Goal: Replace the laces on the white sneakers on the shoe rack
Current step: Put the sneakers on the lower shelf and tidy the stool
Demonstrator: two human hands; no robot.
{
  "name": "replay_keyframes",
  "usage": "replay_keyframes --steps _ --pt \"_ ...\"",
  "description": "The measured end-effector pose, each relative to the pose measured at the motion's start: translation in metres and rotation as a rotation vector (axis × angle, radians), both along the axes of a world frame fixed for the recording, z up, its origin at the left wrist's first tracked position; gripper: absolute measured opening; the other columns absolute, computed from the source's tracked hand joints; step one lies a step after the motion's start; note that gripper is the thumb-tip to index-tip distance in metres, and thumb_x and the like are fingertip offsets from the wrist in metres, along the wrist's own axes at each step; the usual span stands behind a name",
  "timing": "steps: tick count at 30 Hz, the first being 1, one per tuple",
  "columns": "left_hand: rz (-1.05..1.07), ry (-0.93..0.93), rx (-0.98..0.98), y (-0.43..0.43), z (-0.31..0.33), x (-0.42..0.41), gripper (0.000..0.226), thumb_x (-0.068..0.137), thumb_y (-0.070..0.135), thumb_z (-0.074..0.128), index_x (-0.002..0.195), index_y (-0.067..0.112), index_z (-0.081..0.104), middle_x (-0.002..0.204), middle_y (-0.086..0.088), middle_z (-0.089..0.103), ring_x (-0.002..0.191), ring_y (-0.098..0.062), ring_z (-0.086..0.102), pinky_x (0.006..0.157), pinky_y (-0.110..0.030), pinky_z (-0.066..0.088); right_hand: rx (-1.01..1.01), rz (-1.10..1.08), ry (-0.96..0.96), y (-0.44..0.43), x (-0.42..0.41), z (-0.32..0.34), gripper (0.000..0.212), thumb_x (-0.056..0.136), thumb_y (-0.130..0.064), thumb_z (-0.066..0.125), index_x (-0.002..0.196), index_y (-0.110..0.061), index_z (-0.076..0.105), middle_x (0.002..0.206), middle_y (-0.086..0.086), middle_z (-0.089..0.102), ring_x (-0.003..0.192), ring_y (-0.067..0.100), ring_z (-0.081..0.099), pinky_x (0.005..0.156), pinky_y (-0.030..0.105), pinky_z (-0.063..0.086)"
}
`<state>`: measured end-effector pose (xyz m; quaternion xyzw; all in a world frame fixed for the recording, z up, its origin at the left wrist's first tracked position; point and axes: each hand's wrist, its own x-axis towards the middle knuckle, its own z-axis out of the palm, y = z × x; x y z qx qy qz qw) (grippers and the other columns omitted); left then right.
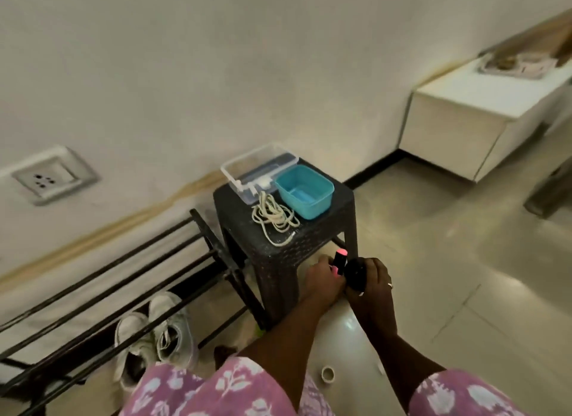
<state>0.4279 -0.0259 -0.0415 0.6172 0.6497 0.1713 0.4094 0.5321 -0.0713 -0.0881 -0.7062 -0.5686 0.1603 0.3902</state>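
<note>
Grubby white sneakers (133,329) on rack (213,245)

I read the shoe rack (216,247) as dark matt metal, the stool (278,239) as black plastic with rough woven texture, the blue tub (305,191) as smooth plastic, the floor tiles (433,260) as glossy, the laces (274,219) as cloth cord
</note>
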Motion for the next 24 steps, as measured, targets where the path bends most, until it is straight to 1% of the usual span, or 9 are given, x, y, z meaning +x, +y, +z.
replay_keyframes --steps 3,6,7,9,10,13,16,21,24 --pt "-0.026 -0.071 0.105 0.005 0.041 -0.014 0.041 0.084 0.016 0.063 0.124 0.012 0.053 0.117 -0.010 0.063 0.106 -0.023 0.061 0.093 -0.031 0.048 0.049 0.023 -0.016 0.012 -0.007 0.048 0.061 0.070 -0.007 0.078 0.124 0.000 0.051 0.131 0.022 0.046 0.114 0.040 0.050 0.092 0.048 0.048" --pt "-0.048 -0.112 0.245 0.019 0.082 -0.030 0.041 0.084 0.016 0.065 0.123 0.008 0.054 0.112 -0.010 0.065 0.100 -0.019 0.061 0.081 -0.019 0.046 0.091 0.036 -0.025 0.031 -0.020 0.090 0.065 0.074 -0.013 0.078 0.130 -0.004 0.047 0.140 0.021 0.037 0.120 0.037 0.046 0.095 0.047 0.049" --pt "-0.042 -0.129 0.280 0.027 0.100 -0.039 0.040 0.085 0.016 0.065 0.123 0.008 0.054 0.112 -0.010 0.065 0.098 -0.018 0.061 0.081 -0.019 0.048 0.124 0.059 -0.024 0.042 -0.027 0.107 0.064 0.075 -0.014 0.077 0.131 -0.006 0.047 0.141 0.020 0.034 0.121 0.037 0.046 0.095 0.047 0.049" --pt "-0.017 -0.122 0.345 0.048 0.126 -0.054 0.041 0.084 0.013 0.064 0.124 0.009 0.055 0.112 -0.013 0.065 0.100 -0.024 0.063 0.088 -0.033 0.052 0.165 0.108 -0.042 0.064 -0.037 0.133 0.062 0.077 -0.016 0.075 0.132 -0.010 0.047 0.143 0.017 0.030 0.124 0.035 0.044 0.097 0.045 0.048" --pt "0.003 -0.087 0.383 0.063 0.139 -0.063 0.042 0.082 0.011 0.065 0.123 0.009 0.057 0.111 -0.015 0.065 0.101 -0.027 0.063 0.089 -0.037 0.051 0.174 0.129 -0.056 0.077 -0.043 0.147 0.061 0.079 -0.016 0.073 0.133 -0.012 0.046 0.143 0.015 0.029 0.125 0.034 0.044 0.099 0.042 0.047" --pt "0.066 0.048 0.442 0.108 0.168 -0.089 0.039 0.080 0.010 0.064 0.118 0.009 0.064 0.109 -0.015 0.067 0.101 -0.030 0.062 0.084 -0.033 0.047 0.121 0.164 -0.051 0.115 -0.062 0.176 0.061 0.084 -0.016 0.068 0.138 -0.013 0.041 0.140 0.014 0.032 0.122 0.029 0.047 0.098 0.033 0.044" --pt "0.105 0.223 0.379 0.156 0.179 -0.114 0.029 0.080 0.013 0.065 0.108 0.004 0.067 0.102 -0.019 0.067 0.096 -0.034 0.062 0.075 -0.033 0.046 0.061 0.217 -0.026 0.161 -0.081 0.188 0.064 0.084 -0.014 0.067 0.141 -0.012 0.037 0.136 0.015 0.037 0.119 0.032 0.049 0.100 0.037 0.044" --pt "0.073 0.405 0.268 0.229 0.166 -0.126 0.029 0.081 0.020 0.068 0.100 0.000 0.062 0.100 -0.017 0.063 0.092 -0.032 0.063 0.077 -0.036 0.050 -0.086 0.228 -0.213 0.243 -0.100 0.184 0.067 0.084 -0.026 0.066 0.142 -0.017 0.031 0.129 0.016 0.048 0.118 0.033 0.046 0.097 0.040 0.041" --pt "-0.010 0.502 0.234 0.257 0.146 -0.124 0.028 0.079 0.014 0.068 0.102 0.001 0.060 0.104 -0.016 0.062 0.096 -0.031 0.063 0.077 -0.034 0.050 -0.194 0.249 -0.370 0.282 -0.107 0.177 0.057 0.084 -0.027 0.065 0.133 -0.016 0.040 0.123 0.015 0.054 0.116 0.034 0.049 0.094 0.039 0.041"
